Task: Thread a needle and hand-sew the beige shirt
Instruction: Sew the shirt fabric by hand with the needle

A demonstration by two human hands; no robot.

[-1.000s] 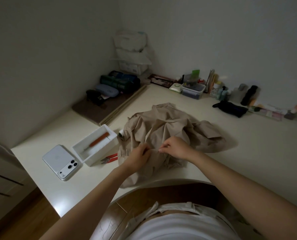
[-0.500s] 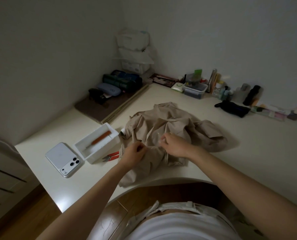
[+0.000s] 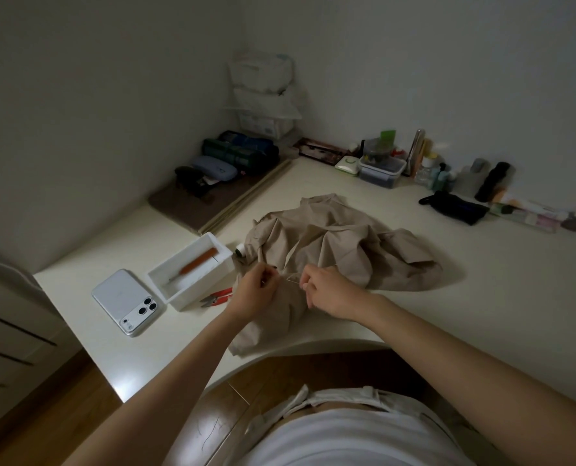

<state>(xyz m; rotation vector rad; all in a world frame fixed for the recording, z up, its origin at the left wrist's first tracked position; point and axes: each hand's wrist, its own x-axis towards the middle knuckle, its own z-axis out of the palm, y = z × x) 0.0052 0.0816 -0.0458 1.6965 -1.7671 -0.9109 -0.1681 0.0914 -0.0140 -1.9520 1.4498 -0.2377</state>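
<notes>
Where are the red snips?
Head view: the red snips lie on the table, left of centre, between the white box and the beige shirt, just left of the left hand.

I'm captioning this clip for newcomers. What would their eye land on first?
The crumpled beige shirt mid-desk, with the left hand and right hand pinching what looks like thread over its near edge. Left of it, a white tray holding an orange-handled tool, and a white phone beside that.

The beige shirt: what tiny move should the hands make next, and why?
Probably draw the right hand away to pull the thread taut: a faint strand spans from its pinch to the left hand, both above the shirt.
</notes>
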